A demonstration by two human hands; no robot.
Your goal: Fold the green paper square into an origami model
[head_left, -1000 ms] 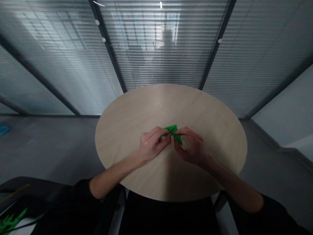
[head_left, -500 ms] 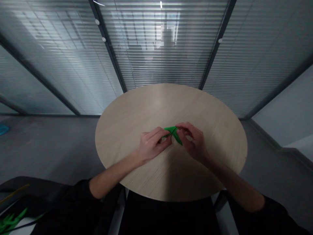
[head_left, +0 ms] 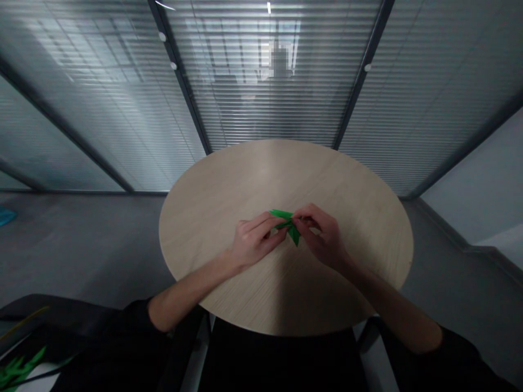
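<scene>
A glass partition with slatted blinds stood ahead of me, a person dimly visible behind it, and a grey floor lay on either side. A round wood-grain counter filled the centre of the view. At lower left, green folded paper pieces lay near a dark surface. My hands were drawn close together, not spread, above the near middle of the counter. My left hand gripped one side of a folded green paper shape with curled fingers; my right hand pinched the other side. The step in hand appeared to be working a fold. I could not tell whether the paper touched the counter.
</scene>
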